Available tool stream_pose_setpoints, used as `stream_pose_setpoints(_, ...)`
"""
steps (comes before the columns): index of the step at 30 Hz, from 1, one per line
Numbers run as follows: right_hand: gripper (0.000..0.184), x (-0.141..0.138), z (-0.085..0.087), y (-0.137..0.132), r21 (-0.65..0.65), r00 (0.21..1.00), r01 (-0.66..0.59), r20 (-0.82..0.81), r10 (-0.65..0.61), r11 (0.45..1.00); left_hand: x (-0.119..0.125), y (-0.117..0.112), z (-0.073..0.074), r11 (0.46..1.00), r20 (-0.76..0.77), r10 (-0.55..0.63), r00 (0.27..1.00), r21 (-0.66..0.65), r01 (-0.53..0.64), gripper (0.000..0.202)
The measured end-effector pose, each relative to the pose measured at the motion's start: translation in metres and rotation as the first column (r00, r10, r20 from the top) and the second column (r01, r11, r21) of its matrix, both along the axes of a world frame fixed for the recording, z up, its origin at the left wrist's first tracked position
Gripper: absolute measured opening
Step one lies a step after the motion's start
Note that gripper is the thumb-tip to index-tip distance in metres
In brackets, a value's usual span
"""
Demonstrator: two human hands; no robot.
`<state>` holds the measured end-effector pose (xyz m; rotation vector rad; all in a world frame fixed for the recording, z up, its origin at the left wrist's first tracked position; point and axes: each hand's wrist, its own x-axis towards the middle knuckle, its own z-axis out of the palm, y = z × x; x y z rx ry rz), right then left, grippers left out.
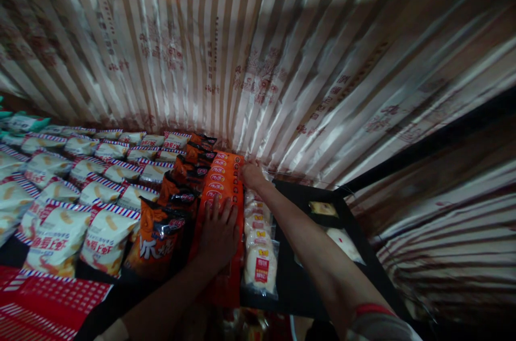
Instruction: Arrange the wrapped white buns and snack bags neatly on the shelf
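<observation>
A long strip of orange packets (221, 179) with repeated oval logos lies on the black table, running away from me. My left hand (217, 236) lies flat on its nearer part, fingers spread. Farther off, my right hand (253, 175) is at the strip's right edge with its fingers curled; the fingertips are too dim to show what they hold. Beneath my right wrist runs a row of clear-wrapped white packets (260, 263) with red and yellow labels. Left of the strip stands a row of orange and black snack bags (155, 239).
Many white snack bags (58, 233) with striped tops fill the left side. A red plastic basket (52, 303) is at the lower left. A small yellow packet (323, 208) and a white packet (344, 243) lie on the right. Pleated printed sheeting (258, 50) hangs behind.
</observation>
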<state>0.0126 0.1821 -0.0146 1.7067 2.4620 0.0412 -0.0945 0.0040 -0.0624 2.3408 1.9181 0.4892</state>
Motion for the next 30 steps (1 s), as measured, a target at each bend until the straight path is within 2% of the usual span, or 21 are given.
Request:
stream_pose_setpoints(13, 0.023, -0.003, -0.002, -0.001, 0.029, 0.999, 0.039, 0.005, -0.04, 0.999, 0.0, 0.0, -0.005, 0.999, -0.017, 0.001, 1.0, 0.043, 0.0, 0.049)
stream_pose_setpoints(22, 0.018, 0.005, 0.005, -0.006, 0.034, 1.0, -0.008, 0.006, 0.008, 0.999, 0.0, -0.001, -0.004, 1.0, -0.012, 0.003, 1.0, 0.03, -0.003, 0.049)
stream_pose_setpoints(26, 0.017, 0.01, 0.015, -0.009, 0.071, 0.996, -0.061, -0.066, 0.066, 0.996, 0.0, -0.001, -0.004, 1.0, -0.012, 0.007, 1.0, 0.03, -0.007, 0.049)
stream_pose_setpoints(30, 0.014, 0.021, 0.026, -0.016, 0.103, 0.967, -0.125, -0.208, 0.145, 0.987, 0.001, -0.001, -0.005, 0.998, 0.002, 0.019, 1.0, 0.055, -0.019, 0.047)
